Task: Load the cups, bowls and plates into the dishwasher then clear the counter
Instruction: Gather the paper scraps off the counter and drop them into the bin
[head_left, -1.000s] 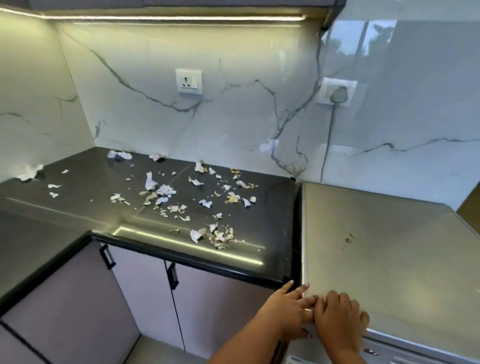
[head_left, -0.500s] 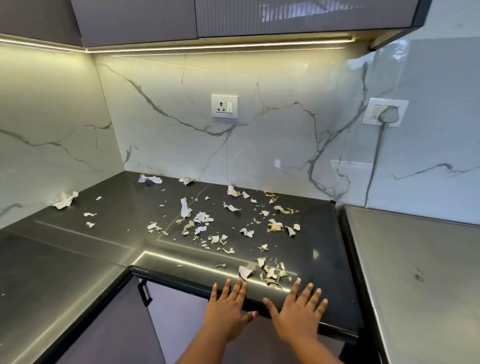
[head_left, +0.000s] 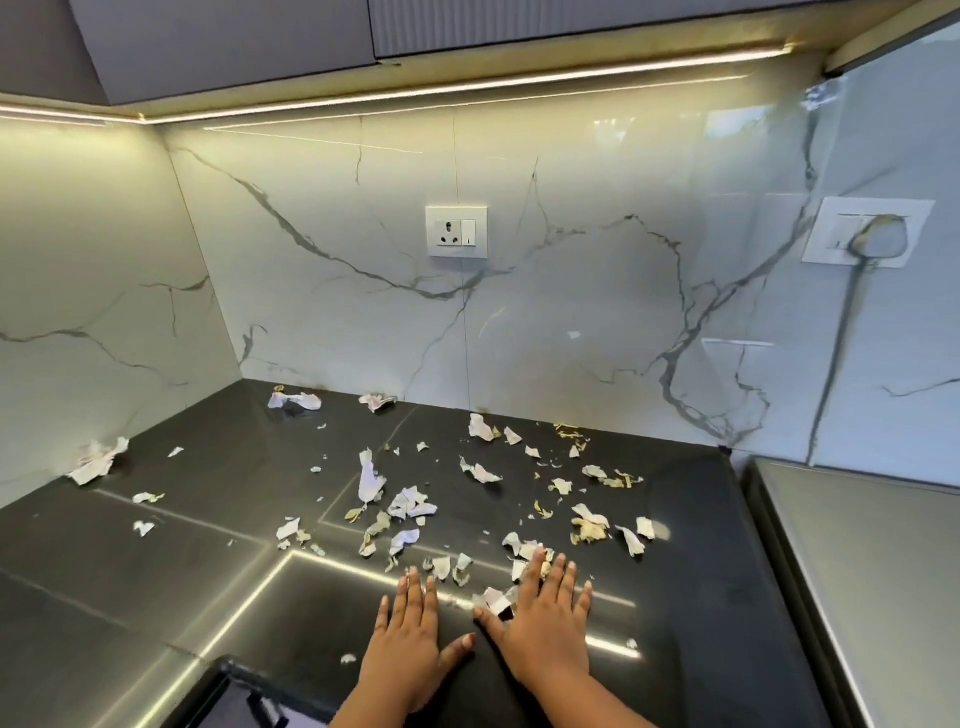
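Through the head camera I see both hands lying flat on the dark counter (head_left: 208, 519), near its front edge. The left hand (head_left: 410, 644) has its fingers straight and slightly spread, holding nothing. The right hand (head_left: 545, 623) is spread wider just beside it, and its fingertips (head_left: 558, 577) touch the nearest of the paper and peel scraps (head_left: 410, 504). One white scrap (head_left: 493, 600) sits in the crook of the right thumb.

The scraps cover the middle and right of the counter, from the hands back to the wall. A crumpled piece (head_left: 293, 400) lies at the back, and a larger torn piece (head_left: 96, 462) rests against the left wall. A few small bits lie well apart on the left run. (Some look yellowish, like dry peel, though I cannot tell what they are.)

Behind stands a marble-look backsplash (head_left: 571, 260) with a white socket (head_left: 457, 231) above the mess. A second socket (head_left: 867, 234) further right has a plug in it, and its cord (head_left: 836, 364) drops down the wall. A steel surface (head_left: 857, 571) butts against the counter's right end. A light strip (head_left: 467, 88) glows under the upper cabinets (head_left: 234, 41), whose doors are closed, so their contents are hidden from me.
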